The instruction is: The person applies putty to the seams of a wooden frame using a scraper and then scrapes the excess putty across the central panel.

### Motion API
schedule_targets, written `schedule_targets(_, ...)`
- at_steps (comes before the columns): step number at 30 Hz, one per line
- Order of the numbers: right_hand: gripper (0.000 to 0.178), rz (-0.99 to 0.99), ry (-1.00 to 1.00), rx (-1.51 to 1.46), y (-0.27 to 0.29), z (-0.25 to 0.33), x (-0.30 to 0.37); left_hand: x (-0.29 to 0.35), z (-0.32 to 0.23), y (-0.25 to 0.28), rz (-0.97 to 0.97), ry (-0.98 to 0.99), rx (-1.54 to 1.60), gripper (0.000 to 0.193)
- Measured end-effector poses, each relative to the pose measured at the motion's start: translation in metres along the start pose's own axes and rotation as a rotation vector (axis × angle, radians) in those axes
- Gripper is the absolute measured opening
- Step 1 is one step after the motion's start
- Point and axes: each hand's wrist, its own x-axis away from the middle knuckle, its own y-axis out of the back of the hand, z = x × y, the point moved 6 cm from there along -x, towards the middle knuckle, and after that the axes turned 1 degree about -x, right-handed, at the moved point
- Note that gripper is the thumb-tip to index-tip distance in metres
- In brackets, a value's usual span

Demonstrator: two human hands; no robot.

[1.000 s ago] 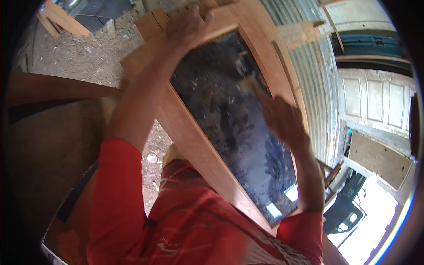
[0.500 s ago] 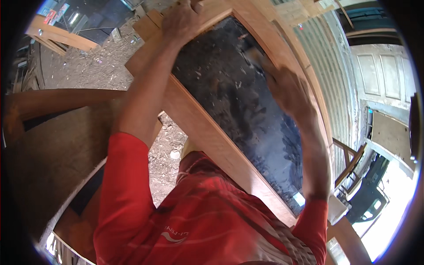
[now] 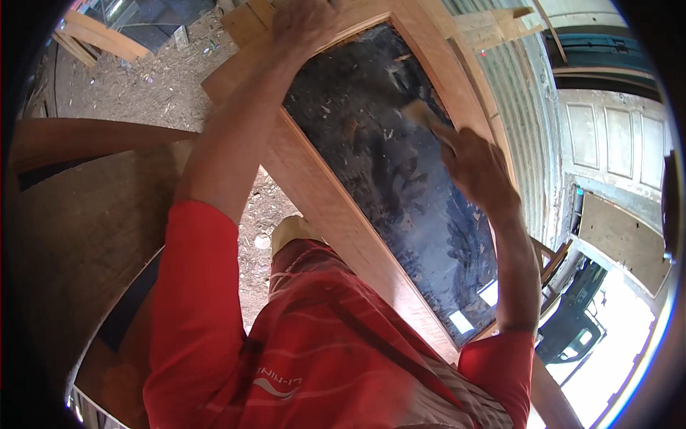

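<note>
A wooden frame (image 3: 357, 214) lies slantwise before me, with a dark glossy glass-like panel (image 3: 371, 157) set inside it. Pale specks and smears mark the panel. Over its right half, my right hand (image 3: 475, 168) is closed around the handle of a flat brush (image 3: 421, 114). The light-coloured brush head points to the far left and is close to the panel; whether it touches is hard to tell. My left hand (image 3: 307, 25) is at the far left corner of the frame, its fingers curled on the wood and partly cut off by the picture's upper edge.
At left, a large brown board (image 3: 100, 207) stands close to my arm. Wood shavings cover the ground (image 3: 157, 93). Corrugated metal sheeting (image 3: 518, 107) runs along the right, near a pale panelled door (image 3: 607, 136). A dark vehicle (image 3: 579, 322) shows at lower right.
My right hand and the brush have shifted slightly, and the brush now shows more sharply against the panel. My left hand stays at the frame's corner. The whole view has turned slightly.
</note>
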Motion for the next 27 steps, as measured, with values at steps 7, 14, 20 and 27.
schedule_targets(7,0.038,-0.043,0.084,0.088,0.007,0.013,-0.06,-0.006,-0.019,-0.008,0.159,-0.006,0.023,0.051)
schedule_targets(14,0.033,0.015,-0.049,0.015,-0.008,0.002,-0.004,-0.001,-0.033,-0.001,0.035,-0.381,-0.23,0.049)
schedule_targets(20,0.033,0.039,-0.008,0.045,0.004,0.015,-0.011,0.014,-0.008,-0.015,-0.353,-0.305,-0.344,0.039)
schedule_targets(27,0.035,-0.151,0.139,-0.024,0.009,0.002,-0.038,0.001,-0.003,-0.011,0.024,-0.137,-0.017,0.035)
